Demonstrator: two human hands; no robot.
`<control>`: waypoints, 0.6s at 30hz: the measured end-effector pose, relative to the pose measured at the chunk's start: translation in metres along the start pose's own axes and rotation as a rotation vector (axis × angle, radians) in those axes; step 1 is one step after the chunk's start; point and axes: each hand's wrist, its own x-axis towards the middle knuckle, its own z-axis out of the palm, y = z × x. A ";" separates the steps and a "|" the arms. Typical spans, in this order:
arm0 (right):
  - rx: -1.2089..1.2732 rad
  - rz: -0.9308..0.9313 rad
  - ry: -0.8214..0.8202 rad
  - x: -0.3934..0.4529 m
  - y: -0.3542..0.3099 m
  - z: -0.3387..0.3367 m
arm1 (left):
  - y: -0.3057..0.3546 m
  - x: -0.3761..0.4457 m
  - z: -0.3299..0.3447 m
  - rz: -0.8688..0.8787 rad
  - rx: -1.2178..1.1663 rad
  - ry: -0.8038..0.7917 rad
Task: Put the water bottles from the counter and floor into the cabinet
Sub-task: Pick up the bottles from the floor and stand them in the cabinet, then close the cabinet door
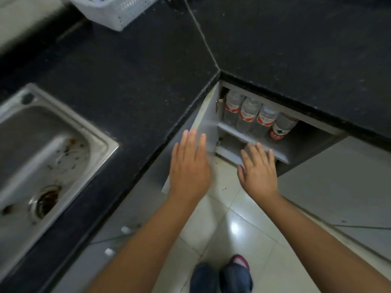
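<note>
Both hands are flat, fingers straight, holding nothing: left hand (189, 166) by the open cabinet door (206, 132), right hand (258, 170) just below the shelf (243, 137). Four water bottles (250, 116) stand in a row on that shelf, at 12 o'clock from the right hand, under the black counter (296, 49).

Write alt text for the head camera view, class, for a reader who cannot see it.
Two empty, open hands, left hand and right hand, reach toward an open cabinet under a black counter, where four water bottles stand in a row on the upper shelf. A steel sink sits at left.
</note>
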 end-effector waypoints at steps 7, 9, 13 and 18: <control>0.044 -0.215 0.065 -0.017 -0.085 -0.012 | -0.061 -0.071 -0.010 -0.210 -0.018 -0.277; 0.071 -0.278 0.008 -0.019 -0.101 -0.006 | -0.071 -0.085 -0.011 -0.183 0.044 -0.353; 0.070 -0.406 -0.155 -0.013 -0.122 0.011 | -0.086 -0.100 -0.027 -0.034 0.150 -0.223; 0.160 -0.330 -0.139 -0.024 -0.118 0.007 | -0.091 -0.105 -0.031 0.024 0.199 -0.223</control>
